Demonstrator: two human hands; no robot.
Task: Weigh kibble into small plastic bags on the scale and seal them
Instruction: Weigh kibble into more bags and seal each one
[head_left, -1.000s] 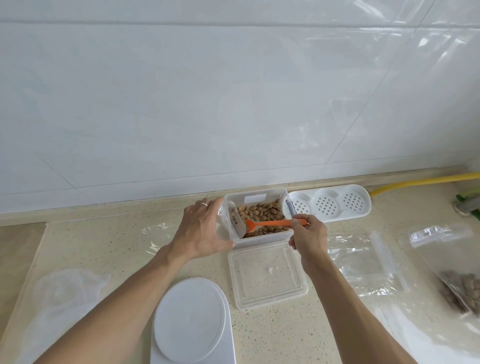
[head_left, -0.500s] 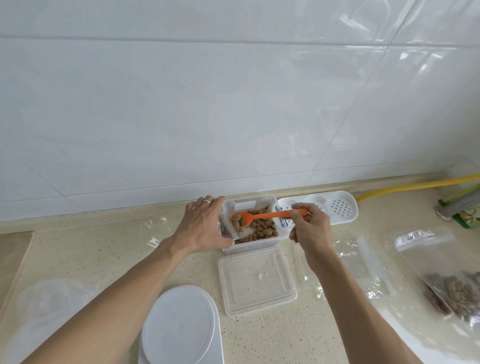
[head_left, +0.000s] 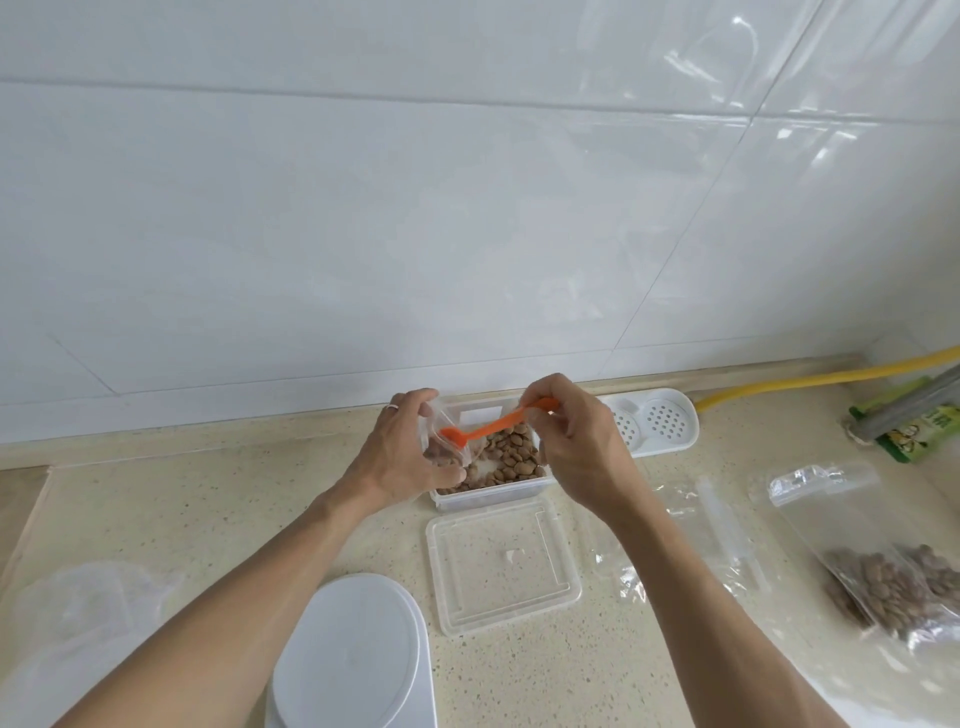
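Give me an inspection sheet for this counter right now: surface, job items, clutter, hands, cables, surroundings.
Surface: speckled beige countertop, partly under clear plastic film.
Job's things: open kibble container at the back; its lid lying in front of it; white scale bare, nearest the camera; orange scoop tipped into a small bag; filled bags at right; empty bags beside the lid.
Clutter: white perforated tray by the wall; green packet far right; crumpled plastic far left.
Hands: left hand holds the small bag; right hand pinches the scoop handle.
Cables: yellow hose along the wall.
Surroundings: white tiled wall.
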